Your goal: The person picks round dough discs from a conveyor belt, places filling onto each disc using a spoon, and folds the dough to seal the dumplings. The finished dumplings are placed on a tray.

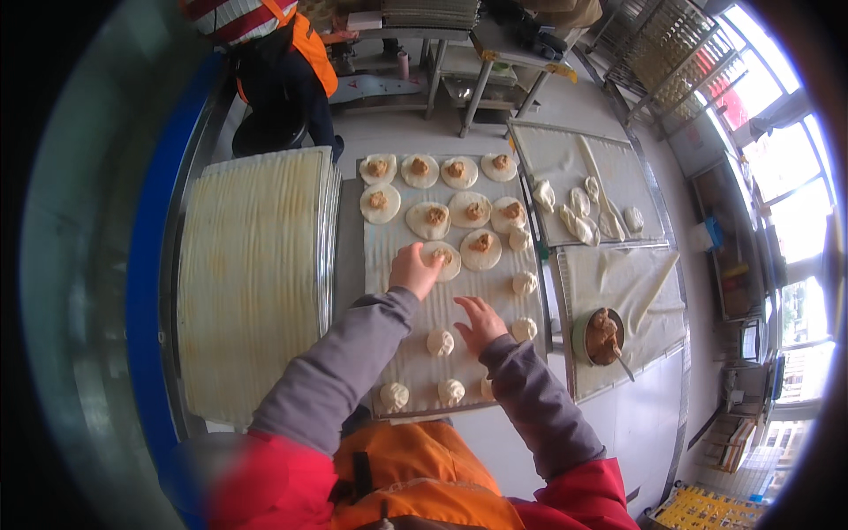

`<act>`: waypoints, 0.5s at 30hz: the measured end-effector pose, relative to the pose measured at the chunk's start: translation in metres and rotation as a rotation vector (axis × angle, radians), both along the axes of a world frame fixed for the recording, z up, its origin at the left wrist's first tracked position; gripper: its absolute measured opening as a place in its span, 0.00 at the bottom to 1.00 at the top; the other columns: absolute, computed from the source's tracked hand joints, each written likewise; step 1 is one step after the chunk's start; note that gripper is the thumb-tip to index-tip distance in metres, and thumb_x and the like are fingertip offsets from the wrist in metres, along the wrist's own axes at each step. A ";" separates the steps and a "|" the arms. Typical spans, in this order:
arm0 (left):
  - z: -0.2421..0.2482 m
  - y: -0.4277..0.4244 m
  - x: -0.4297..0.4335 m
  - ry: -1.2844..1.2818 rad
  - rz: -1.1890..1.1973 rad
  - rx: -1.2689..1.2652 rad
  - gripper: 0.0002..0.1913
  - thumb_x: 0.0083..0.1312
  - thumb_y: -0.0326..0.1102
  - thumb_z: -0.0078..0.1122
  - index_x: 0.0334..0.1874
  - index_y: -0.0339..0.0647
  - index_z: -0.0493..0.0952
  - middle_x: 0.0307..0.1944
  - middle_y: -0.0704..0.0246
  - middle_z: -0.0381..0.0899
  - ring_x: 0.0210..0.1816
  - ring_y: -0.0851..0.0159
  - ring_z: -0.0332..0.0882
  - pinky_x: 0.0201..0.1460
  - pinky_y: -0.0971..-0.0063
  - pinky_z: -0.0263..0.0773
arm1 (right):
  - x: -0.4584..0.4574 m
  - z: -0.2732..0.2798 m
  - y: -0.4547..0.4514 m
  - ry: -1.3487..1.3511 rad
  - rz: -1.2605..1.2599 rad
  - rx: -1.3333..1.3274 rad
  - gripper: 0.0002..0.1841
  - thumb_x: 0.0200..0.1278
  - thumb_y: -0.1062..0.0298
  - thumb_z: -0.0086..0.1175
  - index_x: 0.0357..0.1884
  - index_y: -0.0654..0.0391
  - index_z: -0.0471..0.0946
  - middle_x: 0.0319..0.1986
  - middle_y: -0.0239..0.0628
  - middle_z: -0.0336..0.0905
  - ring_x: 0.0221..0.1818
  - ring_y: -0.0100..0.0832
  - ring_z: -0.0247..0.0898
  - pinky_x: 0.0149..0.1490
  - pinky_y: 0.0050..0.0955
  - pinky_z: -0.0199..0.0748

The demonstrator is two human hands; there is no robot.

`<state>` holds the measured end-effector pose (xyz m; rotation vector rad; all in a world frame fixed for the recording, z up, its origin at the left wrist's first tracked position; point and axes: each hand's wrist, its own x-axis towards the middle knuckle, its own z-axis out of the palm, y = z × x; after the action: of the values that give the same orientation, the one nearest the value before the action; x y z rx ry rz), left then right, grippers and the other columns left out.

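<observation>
My left hand (412, 270) is at the left edge of a flat dough round with filling (445, 260), thumb and fingers reaching over it. Whether it grips the dough cannot be told. My right hand (478, 323) hovers over the cloth-lined tray (424, 311), fingers apart and holding nothing. Just left of it sits a pleated bun (440, 342). Further closed buns, such as this pleated bun (525, 283), stand along the tray's right side and near edge. Several open rounds topped with brown filling, among them one dough round (481, 250), cover the far half.
Left is a stack of cloth-lined trays (255, 285). On the right, a bowl of filling (601, 336) with a spoon stands on one cloth; dough pieces (579, 202) lie on another tray. A person in an orange apron (311, 56) and a black stool (270, 129) are beyond.
</observation>
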<state>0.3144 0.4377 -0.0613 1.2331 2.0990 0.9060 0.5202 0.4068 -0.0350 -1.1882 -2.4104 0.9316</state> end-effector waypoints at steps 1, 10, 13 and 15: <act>0.000 0.014 0.006 0.095 -0.001 -0.105 0.33 0.58 0.55 0.66 0.58 0.36 0.72 0.56 0.53 0.76 0.55 0.50 0.75 0.61 0.64 0.70 | 0.003 0.002 0.012 -0.029 -0.047 -0.035 0.24 0.57 0.66 0.61 0.57 0.54 0.74 0.50 0.44 0.76 0.52 0.49 0.73 0.56 0.41 0.73; 0.018 0.031 0.017 0.331 -0.250 -0.204 0.28 0.53 0.53 0.71 0.49 0.41 0.74 0.54 0.60 0.75 0.51 0.54 0.76 0.52 0.61 0.74 | 0.027 0.011 0.034 0.022 0.018 -0.081 0.21 0.59 0.68 0.62 0.55 0.54 0.75 0.45 0.40 0.78 0.46 0.39 0.79 0.51 0.36 0.77; 0.021 0.009 0.026 0.081 -0.308 0.030 0.19 0.57 0.40 0.70 0.44 0.41 0.72 0.55 0.58 0.75 0.53 0.54 0.77 0.52 0.65 0.75 | 0.035 0.018 0.032 0.054 -0.039 -0.101 0.20 0.60 0.69 0.61 0.56 0.55 0.75 0.45 0.39 0.79 0.45 0.36 0.80 0.49 0.34 0.77; 0.032 -0.013 0.028 -0.198 -0.200 0.076 0.18 0.58 0.37 0.68 0.45 0.40 0.71 0.53 0.59 0.77 0.54 0.55 0.78 0.52 0.68 0.75 | 0.036 0.026 0.027 0.169 -0.144 -0.167 0.19 0.63 0.69 0.60 0.57 0.56 0.75 0.46 0.39 0.80 0.44 0.33 0.80 0.48 0.31 0.78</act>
<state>0.3422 0.4243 -0.0290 1.3081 1.7681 0.9807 0.5565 0.4338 -0.0087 -1.2662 -2.1198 1.1560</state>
